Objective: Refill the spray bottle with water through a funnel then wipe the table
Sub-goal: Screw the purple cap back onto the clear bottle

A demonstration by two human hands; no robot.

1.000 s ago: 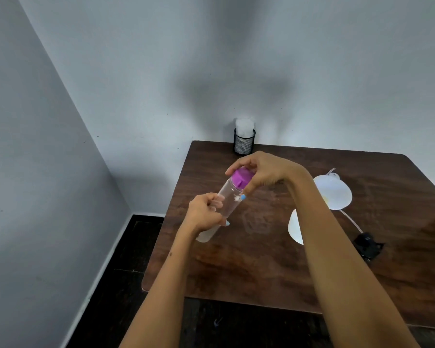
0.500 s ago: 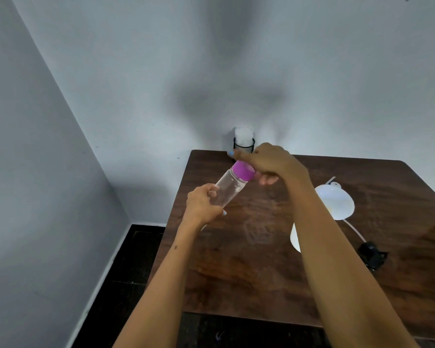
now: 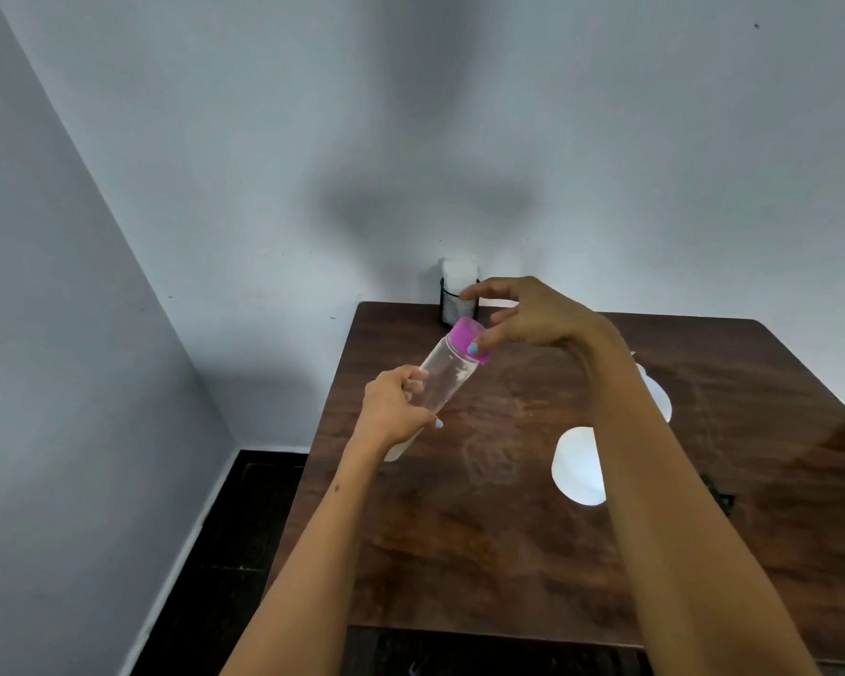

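Note:
A clear plastic bottle [image 3: 444, 380] with a pink cap [image 3: 468, 340] is tilted in the air above the left part of the brown table [image 3: 508, 544]. My left hand [image 3: 395, 411] grips its lower body. My right hand [image 3: 532, 314] hovers at the cap with fingers spread; only the thumb tip touches the cap's side. A white funnel [image 3: 657, 397] lies on the table behind my right forearm. A round white piece [image 3: 576, 465] lies closer, partly hidden by that arm.
A black mesh cup [image 3: 452, 304] with white paper stands at the table's back edge against the wall. A small black object [image 3: 723, 500] lies right of my forearm. Walls close the left and back; dark floor lies left of the table.
My right hand has loosened from a full grip on the pink cap and spread its fingers. Both hands and the bottle rose slightly toward the back of the table.

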